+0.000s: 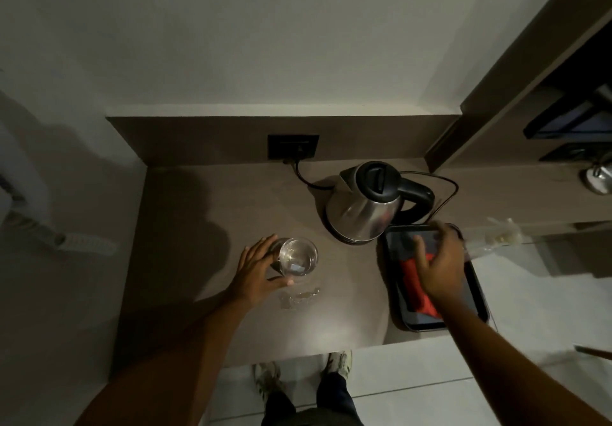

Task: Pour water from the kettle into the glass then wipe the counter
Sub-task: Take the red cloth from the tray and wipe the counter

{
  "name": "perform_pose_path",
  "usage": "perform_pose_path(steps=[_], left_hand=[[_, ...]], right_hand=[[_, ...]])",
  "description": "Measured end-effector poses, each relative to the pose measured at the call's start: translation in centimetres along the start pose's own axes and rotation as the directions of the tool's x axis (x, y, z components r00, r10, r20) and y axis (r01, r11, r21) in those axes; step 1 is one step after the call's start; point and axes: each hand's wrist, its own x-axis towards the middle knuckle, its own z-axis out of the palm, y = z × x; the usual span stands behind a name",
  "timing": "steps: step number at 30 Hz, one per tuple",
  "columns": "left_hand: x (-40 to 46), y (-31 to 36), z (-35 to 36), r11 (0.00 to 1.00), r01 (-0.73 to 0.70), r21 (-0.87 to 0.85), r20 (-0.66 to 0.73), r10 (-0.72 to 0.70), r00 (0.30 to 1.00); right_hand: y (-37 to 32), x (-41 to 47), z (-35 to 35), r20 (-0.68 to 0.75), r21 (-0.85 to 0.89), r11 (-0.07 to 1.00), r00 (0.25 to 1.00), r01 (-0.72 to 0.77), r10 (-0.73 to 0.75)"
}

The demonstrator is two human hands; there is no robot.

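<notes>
A clear glass (pixel 298 256) with water in it stands on the brown counter (pixel 198 227). My left hand (pixel 256 273) curls around its left side, fingers and thumb touching the glass. A small puddle of spilled water (pixel 298 298) lies just in front of the glass. The steel kettle (pixel 367 203) with a black lid and handle sits upright on its base at the back right. My right hand (pixel 440 266) rests over a red cloth (pixel 415 288) lying in a dark tray (pixel 477 296), fingers spread on the cloth.
A black wall socket (pixel 293 147) with the kettle's cord (pixel 447 183) is behind the kettle. A plastic wrapper (pixel 496 233) lies right of the tray. The counter's front edge is near my feet, a wall bounds the left side, and dark shelving stands at the right.
</notes>
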Motion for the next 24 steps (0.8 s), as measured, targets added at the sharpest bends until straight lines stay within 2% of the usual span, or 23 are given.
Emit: perform_pose_path(steps=[3, 6, 9, 13, 18, 20, 24], left_hand=[[-0.2, 0.2, -0.4, 0.998, 0.004, 0.058, 0.041, -0.006, 0.999], [-0.6, 0.7, -0.8, 0.989, -0.002, 0.147, 0.08, -0.009, 0.997], [-1.0, 1.1, -1.2, 0.976, 0.002, 0.216, 0.116, -0.028, 0.993], [-1.6, 1.7, -1.7, 0.975, 0.032, 0.219, 0.119, -0.06, 0.991], [-4.2, 0.2, -2.6, 0.971, 0.103, 0.214, 0.001, -0.105, 0.994], [-5.8, -1.8, -3.4, 0.937, 0.119, 0.327, -0.051, -0.108, 0.993], [-9.4, -5.7, -4.8, 0.823, 0.142, 0.55, -0.016, -0.16, 0.987]], right_hand=[[3.7, -3.9, 0.9, 0.222, -0.338, 0.94, 0.967, -0.043, 0.124], [7.0, -5.4, 1.1, 0.372, -0.443, 0.896, 0.902, -0.032, 0.217], [8.2, -4.8, 1.1, 0.416, -0.447, 0.895, 0.884, -0.004, 0.211], [6.9, -3.9, 0.8, 0.421, -0.455, 0.89, 0.886, 0.022, 0.194], [3.0, -7.0, 1.6, 0.327, -0.19, 0.981, 0.945, 0.04, 0.024], [0.8, -8.7, 3.1, 0.348, -0.118, 0.99, 0.937, 0.076, -0.03], [-2.9, -10.6, 6.5, 0.387, -0.122, 0.971, 0.911, 0.205, -0.143]])
